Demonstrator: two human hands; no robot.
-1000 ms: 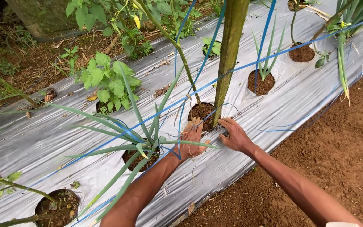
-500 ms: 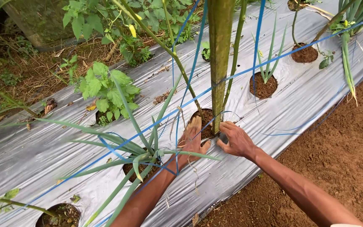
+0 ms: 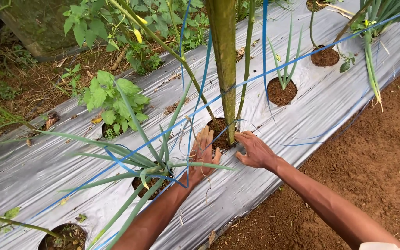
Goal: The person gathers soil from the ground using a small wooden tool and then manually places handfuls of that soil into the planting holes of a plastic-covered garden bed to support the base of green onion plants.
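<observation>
Both hands are working at a green bamboo stake rising from a soil-filled planting hole. The left hand is lying flat, grip wide; the right hand is pinching thin blue string beside the stake's base.

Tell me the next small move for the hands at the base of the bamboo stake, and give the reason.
Probably draw the blue string snug around the bamboo stake. It loops loosely at the planting hole, with the right hand at the loop and the left hand beside the hole.
</observation>
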